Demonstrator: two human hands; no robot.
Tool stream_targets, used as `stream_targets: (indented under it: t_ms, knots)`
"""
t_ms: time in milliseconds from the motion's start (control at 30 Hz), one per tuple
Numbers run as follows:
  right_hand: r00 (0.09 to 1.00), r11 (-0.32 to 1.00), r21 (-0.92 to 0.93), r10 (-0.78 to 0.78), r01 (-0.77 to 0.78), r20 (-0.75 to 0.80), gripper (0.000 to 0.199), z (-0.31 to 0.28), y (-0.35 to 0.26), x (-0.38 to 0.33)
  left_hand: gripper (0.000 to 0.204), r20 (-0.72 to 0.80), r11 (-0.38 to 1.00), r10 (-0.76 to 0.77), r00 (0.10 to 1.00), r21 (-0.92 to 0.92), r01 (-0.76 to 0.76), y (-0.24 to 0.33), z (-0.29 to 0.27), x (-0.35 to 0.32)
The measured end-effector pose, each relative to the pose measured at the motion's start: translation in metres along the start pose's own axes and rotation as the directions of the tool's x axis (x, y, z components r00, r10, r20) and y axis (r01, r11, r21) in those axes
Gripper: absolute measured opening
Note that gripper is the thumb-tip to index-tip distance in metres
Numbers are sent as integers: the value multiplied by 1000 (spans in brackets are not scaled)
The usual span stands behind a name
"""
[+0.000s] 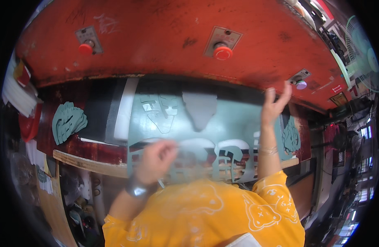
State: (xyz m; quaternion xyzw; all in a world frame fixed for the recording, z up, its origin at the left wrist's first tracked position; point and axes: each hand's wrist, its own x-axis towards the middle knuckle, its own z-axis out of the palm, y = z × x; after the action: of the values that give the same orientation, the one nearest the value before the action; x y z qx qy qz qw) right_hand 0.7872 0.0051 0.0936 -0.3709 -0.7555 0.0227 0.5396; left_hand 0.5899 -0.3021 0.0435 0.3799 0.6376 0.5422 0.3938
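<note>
My right hand is raised at the front of a red machine head, fingers apart and nothing in them. It is just left of a pale purple push button. My left hand is smeared by motion over the near part of a grey-green sheet; its fingers look partly curled, but a hold cannot be made out. On the sheet lies a grey tapered block, its narrow end toward me. Left of it a similar outline is marked or cut in the sheet. Large openings break up the sheet's near edge.
Stacked grey-green cut pieces lie at the left, with another stack at the right. Two red stop buttons, a left one and a middle one, stick out of the machine. A wooden rail runs along the near edge.
</note>
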Motion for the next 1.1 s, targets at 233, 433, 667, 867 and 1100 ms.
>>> stream_targets:
  t_ms: [233, 433, 667, 867, 1100]
  knots:
    - [929, 991, -83, 64, -101, -364, 69, 8, 73, 104, 20, 118, 697, 446, 887, 576, -427, -49, 43, 33]
    - [934, 937, 263, 288, -230, -210, 64, -18, 60, 56, 23, 29, 673, 471, 881, 635, -380, -37, 43, 79]
    - [449, 964, 64, -178, 257, 876, 42, -36, -31, -74, 24, -11, 670, 472, 882, 654, -351, -27, 45, 89]
    - [475, 964, -83, -50, 254, 879, 42, -33, -59, -80, 17, -41, 654, 500, 865, 673, -346, -30, 49, 84]
    - [458, 958, -146, 17, 247, 889, 38, -34, -64, -85, 15, -53, 653, 502, 863, 678, -338, -34, 50, 82]
